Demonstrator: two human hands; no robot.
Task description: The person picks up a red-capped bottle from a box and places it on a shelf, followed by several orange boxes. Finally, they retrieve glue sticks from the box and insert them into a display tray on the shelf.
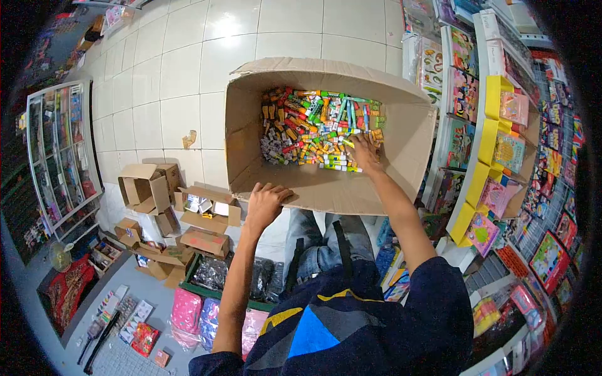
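A large open cardboard box (332,195) stands in front of my body, tilted a little. On its bottom lie many small colourful tubes and sticks (313,128), green, orange, yellow and red, with greyish pieces at the left. My left hand (268,199) rests over the near left edge of the box, fingers curled onto the cardboard rim. Inside the box, my right hand (365,152) reaches down at the right side of the pile, its fingers spread over the small items. Whether a piece is under those fingertips is hidden.
Smaller opened cartons (207,210) stand on the floor at the left. A glass display case (63,153) is at the far left. Shelves with colourful books and packs (464,94) line the right side. Pink plastic-wrapped packs (186,316) lie at the lower left.
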